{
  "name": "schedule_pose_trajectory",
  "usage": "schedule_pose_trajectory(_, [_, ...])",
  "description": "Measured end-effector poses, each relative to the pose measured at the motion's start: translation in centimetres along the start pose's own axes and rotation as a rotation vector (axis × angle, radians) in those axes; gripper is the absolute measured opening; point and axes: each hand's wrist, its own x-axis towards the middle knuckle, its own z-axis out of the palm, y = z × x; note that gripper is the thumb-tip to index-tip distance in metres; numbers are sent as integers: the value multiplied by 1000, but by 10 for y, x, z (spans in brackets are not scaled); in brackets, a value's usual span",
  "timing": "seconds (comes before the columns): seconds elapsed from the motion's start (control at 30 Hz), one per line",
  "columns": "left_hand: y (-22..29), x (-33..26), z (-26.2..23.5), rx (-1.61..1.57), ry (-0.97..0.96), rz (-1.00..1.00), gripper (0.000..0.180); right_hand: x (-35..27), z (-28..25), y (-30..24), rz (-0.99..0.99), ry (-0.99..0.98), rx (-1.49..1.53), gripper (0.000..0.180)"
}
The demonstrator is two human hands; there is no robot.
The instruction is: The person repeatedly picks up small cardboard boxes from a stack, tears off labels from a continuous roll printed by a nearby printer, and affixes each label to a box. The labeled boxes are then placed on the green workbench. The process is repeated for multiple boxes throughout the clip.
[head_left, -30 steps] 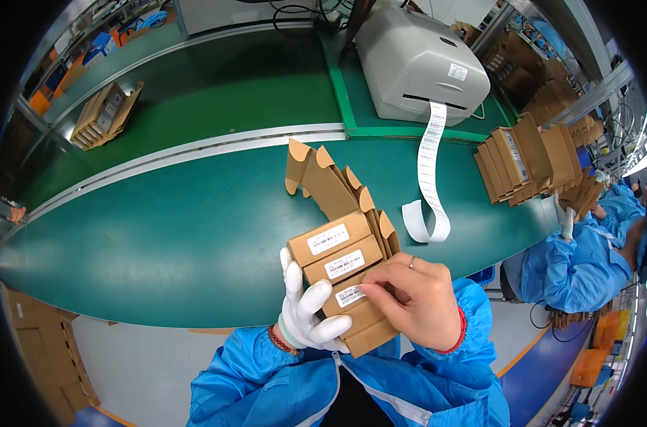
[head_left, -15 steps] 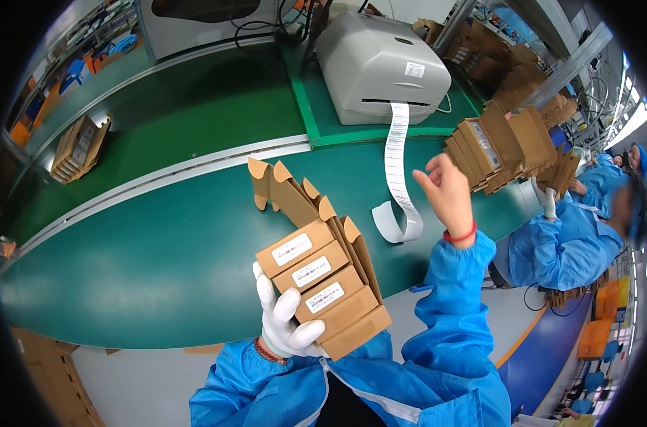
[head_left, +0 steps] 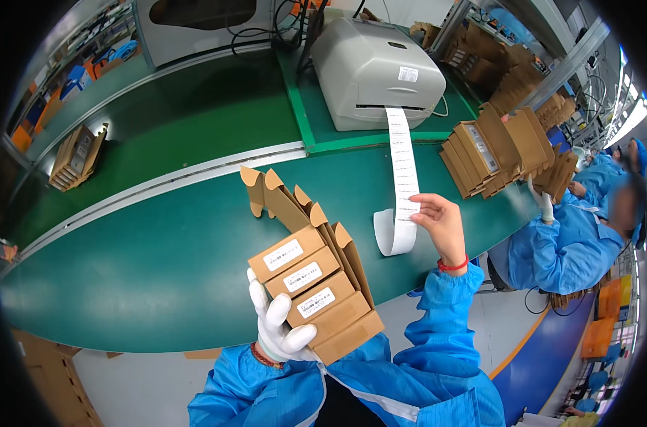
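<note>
My left hand (head_left: 280,322), in a white glove, is closed round a stack of small brown cardboard boxes (head_left: 346,334) with their lid flaps raised at the far side. Three of the box fronts carry a white label; the nearest front is plain. A long white label strip (head_left: 403,160) hangs from the slot of a grey label printer (head_left: 380,71) and curls up at its lower end on the table. My bare right hand (head_left: 441,222), a red band at its wrist, pinches the strip's right edge between thumb and fingers.
The green table (head_left: 152,270) borders a darker green conveyor belt (head_left: 195,114) along a metal rail. More open cardboard boxes (head_left: 473,160) stand at the right, and a bundle (head_left: 77,156) rests far left. Beyond the table's right end sits a co-worker in blue (head_left: 551,249).
My right hand has come down and left onto the label strip and taken hold of its edge. The strip hangs straighter. The boxes in my left hand have shifted slightly left and down.
</note>
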Motion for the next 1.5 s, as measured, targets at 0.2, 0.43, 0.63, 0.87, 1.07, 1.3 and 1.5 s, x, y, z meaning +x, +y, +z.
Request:
schedule_pose_trajectory(0.2, [4, 5, 0, -2, 4, -5, 64, -18, 1, -6, -188, 196, -158, 26])
schedule_pose_trajectory(0.43, [3, 7, 0, 0, 3, -6, 65, -12, 1, -12, -365, 358, -418, 14])
schedule_pose_trajectory(0.63, [3, 7, -2, -6, 9, -7, 63, -28, 13, -34, -453, 420, -543, 11])
schedule_pose_trajectory(0.87, [3, 6, -4, -4, -15, 9, 57, -65, 40, -81, -664, 625, -887, 12])
schedule_pose_trajectory(1.07, [1, 1, -1, -57, 14, 18, 57, -115, 73, -110, -376, -92, -275, 13])
schedule_pose_trajectory(1.3, [6, 10, -17, -93, -39, 8, 57, -106, 96, -132, -293, -325, -339, 16])
schedule_pose_trajectory(1.5, [-2, -4, -5, -121, 39, 45, 52, -106, 101, -130, -336, -313, -344, 15])
